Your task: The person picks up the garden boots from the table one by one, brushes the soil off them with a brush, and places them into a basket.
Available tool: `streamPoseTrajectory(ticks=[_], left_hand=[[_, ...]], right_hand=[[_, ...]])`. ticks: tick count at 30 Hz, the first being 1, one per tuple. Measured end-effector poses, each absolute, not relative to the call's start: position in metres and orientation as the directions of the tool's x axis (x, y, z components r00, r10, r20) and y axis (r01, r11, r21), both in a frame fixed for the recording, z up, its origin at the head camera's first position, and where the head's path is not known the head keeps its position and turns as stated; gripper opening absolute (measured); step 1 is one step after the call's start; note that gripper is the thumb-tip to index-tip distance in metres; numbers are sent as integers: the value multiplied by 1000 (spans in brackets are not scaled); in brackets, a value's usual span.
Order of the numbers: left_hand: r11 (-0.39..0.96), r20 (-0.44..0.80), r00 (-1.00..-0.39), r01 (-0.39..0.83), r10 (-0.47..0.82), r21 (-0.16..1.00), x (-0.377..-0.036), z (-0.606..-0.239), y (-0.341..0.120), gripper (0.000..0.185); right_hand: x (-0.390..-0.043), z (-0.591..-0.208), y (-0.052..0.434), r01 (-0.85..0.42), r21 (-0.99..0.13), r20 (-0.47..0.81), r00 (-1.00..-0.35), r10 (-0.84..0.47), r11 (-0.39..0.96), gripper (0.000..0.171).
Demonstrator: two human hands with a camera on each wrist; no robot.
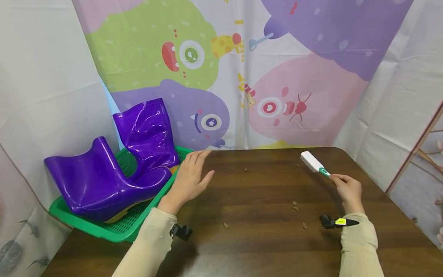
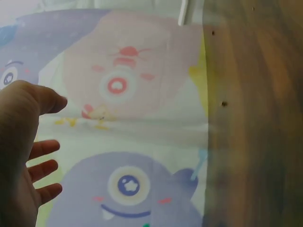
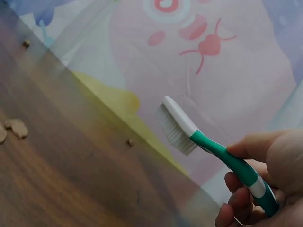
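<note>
My right hand (image 1: 348, 191) grips the green and white handle of a small scrub brush (image 3: 227, 158), thumb along the handle and fingers curled under it. The brush's white head with pale bristles points away to the upper left, raised over the far right of the table. My left hand (image 1: 188, 179) is held with fingers extended and thumb apart, beside the right rim of a green plastic basket (image 1: 129, 231); nothing is in it. Two shiny purple rubber boots lie in the basket, a nearer boot (image 1: 93, 184) on its side and a farther boot (image 1: 147, 134) behind it.
The brown wooden table (image 1: 249, 246) carries several small dry brown bits, among them a leaf-like bit (image 1: 226, 226) near the middle and another bit (image 1: 304, 226) at the right. A cartoon-printed curtain (image 1: 238, 77) hangs along the table's back edge.
</note>
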State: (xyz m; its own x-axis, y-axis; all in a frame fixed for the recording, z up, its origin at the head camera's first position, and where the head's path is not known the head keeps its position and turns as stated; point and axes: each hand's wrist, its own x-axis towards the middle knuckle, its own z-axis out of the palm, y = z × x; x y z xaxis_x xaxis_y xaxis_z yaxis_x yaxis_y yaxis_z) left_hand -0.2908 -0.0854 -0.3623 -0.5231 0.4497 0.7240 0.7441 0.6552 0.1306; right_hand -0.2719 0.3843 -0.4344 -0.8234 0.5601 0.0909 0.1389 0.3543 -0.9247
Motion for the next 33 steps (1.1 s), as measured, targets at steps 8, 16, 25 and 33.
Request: streamPoseTrajectory(ticks=[8, 16, 25, 33], left_hand=[[621, 650, -586, 754, 484, 217, -289, -379, -63, 57], [595, 626, -611, 754, 484, 276, -283, -394, -51, 57], [604, 559, -631, 751, 538, 266, -280, -402, -45, 51], [612, 521, -660, 734, 542, 293, -278, -403, -48, 54]], right_hand=[[-271, -447, 387, 187, -930, 35, -809, 586, 315, 43], [-269, -457, 389, 225, -924, -1, -810, 586, 309, 46], [-267, -456, 390, 269, -881, 15, -806, 592, 389, 49], [-267, -450, 391, 318, -781, 24, -845, 535, 538, 50]])
